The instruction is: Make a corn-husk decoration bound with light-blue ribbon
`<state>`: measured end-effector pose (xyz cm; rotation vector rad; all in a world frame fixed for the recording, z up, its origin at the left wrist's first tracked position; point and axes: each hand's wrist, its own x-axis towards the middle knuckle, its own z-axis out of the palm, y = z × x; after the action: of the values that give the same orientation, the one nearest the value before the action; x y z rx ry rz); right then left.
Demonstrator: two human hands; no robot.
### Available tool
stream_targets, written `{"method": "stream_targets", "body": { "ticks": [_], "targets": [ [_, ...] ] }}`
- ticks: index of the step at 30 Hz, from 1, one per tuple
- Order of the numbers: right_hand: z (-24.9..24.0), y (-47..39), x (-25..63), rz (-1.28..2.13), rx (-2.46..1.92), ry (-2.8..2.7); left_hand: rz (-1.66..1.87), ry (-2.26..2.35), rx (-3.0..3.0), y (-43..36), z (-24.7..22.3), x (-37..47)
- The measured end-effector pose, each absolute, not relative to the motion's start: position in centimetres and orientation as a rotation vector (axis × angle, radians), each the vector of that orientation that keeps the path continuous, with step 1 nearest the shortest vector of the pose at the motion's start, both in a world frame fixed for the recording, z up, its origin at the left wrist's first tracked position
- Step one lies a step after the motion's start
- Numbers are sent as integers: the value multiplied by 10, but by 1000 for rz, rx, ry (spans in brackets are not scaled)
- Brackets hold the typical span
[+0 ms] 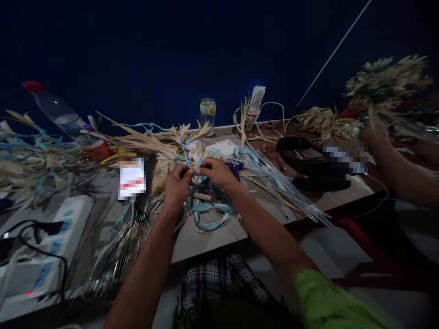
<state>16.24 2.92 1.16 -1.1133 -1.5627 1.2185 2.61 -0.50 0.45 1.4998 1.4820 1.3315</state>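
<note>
A spray of pale dried husk flowers (202,153), bound with light-blue twine, is at the middle of the table. My left hand (178,185) is closed in a pinch at its lower end, where blue twine shows. Close beside it, my right hand (219,173) also pinches the spray, thumb and fingers together. The fingertips hide exactly which strand each one grips. Below the hands lies a loop of light-blue ribbon (212,219). Just beyond my right hand is a dark blue tool (235,169) with a small red light.
A phone (131,180), a white power strip (60,242) and a red-capped bottle (65,119) stand to the left. Rightward lie clear plastic rods (288,187) and a black headband-like object (308,160). A co-worker's hand (375,137) is at far right. A jar (207,114) stands behind.
</note>
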Motion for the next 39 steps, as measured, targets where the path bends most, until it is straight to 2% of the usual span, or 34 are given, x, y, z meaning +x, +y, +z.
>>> {"method": "stream_targets", "body": {
  "ticks": [8, 15, 18, 23, 27, 39],
  "targets": [
    [13, 25, 163, 1260, -1141, -1535, 1258, 1480, 1481, -7, 8, 29],
    [17, 24, 165, 1692, -978, -1275, 1351, 1567, 1575, -6, 6, 25],
    [19, 20, 161, 1719, -1007, -1202, 1392, 1690, 1647, -7, 7, 27],
    [8, 17, 150, 1585, -1054, -1219, 1414, 1733, 1773, -8, 10, 31],
    [1, 16, 147, 1419, -1125, -1325, 1401, 1592, 1640, -6, 11, 30],
    [15, 11, 154, 980, -1337, -1569, 1296, 1353, 1485, -7, 18, 24]
  ]
}}
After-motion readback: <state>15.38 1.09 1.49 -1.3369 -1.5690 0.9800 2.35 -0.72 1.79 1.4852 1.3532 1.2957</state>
